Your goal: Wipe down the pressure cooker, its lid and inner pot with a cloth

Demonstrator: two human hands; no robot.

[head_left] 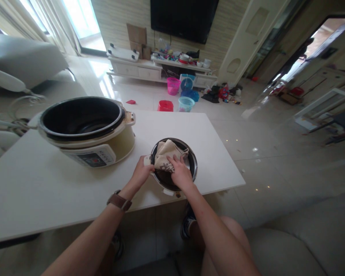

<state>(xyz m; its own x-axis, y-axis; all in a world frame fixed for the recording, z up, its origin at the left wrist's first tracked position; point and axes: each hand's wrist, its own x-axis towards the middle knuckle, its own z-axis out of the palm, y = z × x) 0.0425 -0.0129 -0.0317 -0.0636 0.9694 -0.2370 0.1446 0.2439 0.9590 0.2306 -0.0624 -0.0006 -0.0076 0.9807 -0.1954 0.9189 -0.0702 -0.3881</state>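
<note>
A round pressure cooker lid [193,158] lies with its dark inner side up at the front edge of the white table. My left hand [141,172] is closed around the white tab on the lid's left side. A beige cloth [167,150] with a dark floral print lies bunched inside the lid. My right hand [180,172] presses it down with its fingers on the fabric. To the left stands the electric pressure cooker [123,136], lidless, its dark inner pot [83,119] showing.
The white table [60,195] reaches left under the cooker. A grey sofa [299,241] is at the lower right. Beyond the table, a red stool or tub [165,105], a light blue basket [186,104] and a pink basket [173,86] stand on the tiled floor, before a cluttered TV cabinet [149,73].
</note>
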